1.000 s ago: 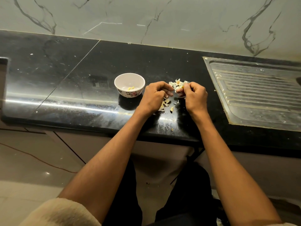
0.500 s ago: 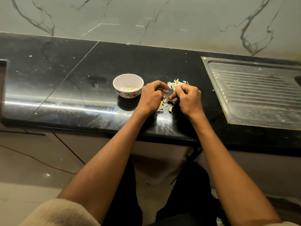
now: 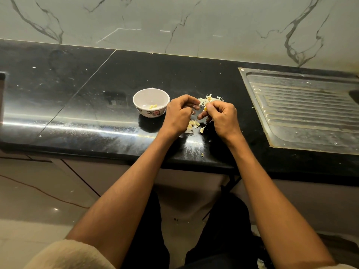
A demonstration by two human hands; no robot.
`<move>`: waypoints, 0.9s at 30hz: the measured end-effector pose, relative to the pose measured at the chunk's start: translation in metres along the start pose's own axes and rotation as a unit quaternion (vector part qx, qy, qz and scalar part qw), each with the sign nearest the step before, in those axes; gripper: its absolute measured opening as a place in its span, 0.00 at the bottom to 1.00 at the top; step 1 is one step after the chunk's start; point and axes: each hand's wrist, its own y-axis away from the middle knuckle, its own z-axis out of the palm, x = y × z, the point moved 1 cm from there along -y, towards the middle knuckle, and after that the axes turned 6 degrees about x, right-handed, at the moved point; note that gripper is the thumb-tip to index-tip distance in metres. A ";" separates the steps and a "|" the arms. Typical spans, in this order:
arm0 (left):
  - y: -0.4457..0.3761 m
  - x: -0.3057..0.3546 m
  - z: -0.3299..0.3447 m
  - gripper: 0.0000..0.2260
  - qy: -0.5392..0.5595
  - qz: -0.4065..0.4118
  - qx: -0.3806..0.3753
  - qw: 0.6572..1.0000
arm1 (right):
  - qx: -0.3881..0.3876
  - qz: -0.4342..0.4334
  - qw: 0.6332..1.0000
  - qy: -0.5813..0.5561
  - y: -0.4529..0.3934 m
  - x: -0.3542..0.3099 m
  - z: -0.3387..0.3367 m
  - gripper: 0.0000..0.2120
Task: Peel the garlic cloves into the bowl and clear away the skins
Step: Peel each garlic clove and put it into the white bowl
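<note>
A small white bowl (image 3: 137, 103) with a flower pattern stands on the black counter, with a few peeled yellowish cloves (image 3: 153, 106) inside. Just right of it is my left hand (image 3: 177, 116), fingers curled in with nothing visible between them. My right hand (image 3: 223, 116) pinches a small yellowish garlic clove (image 3: 205, 108) at its fingertips, close to my left thumb. A pile of papery skins (image 3: 209, 98) lies just behind my hands. More loose skins (image 3: 192, 125) lie on the counter between my wrists.
A steel sink drainboard (image 3: 303, 113) is set into the counter (image 3: 87, 105) at the right. A marble-patterned wall runs along the back. The counter's front edge is near my forearms, with the floor below.
My right hand has drawn back from the skin pile toward me with a clove in its fingertips. My left hand has stayed beside the bowl, and the bowl has not moved.
</note>
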 end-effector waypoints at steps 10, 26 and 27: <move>0.006 0.002 0.001 0.09 0.033 0.030 -0.026 0.999 | 0.096 0.012 0.995 -0.012 -0.001 -0.002 -0.002 0.11; 0.004 0.005 0.001 0.02 0.025 0.002 0.022 0.999 | 0.088 0.030 0.993 -0.074 0.003 -0.008 -0.005 0.05; 0.004 0.004 0.001 0.02 0.024 0.000 0.023 0.999 | 0.092 0.027 0.993 -0.064 0.003 -0.009 -0.005 0.07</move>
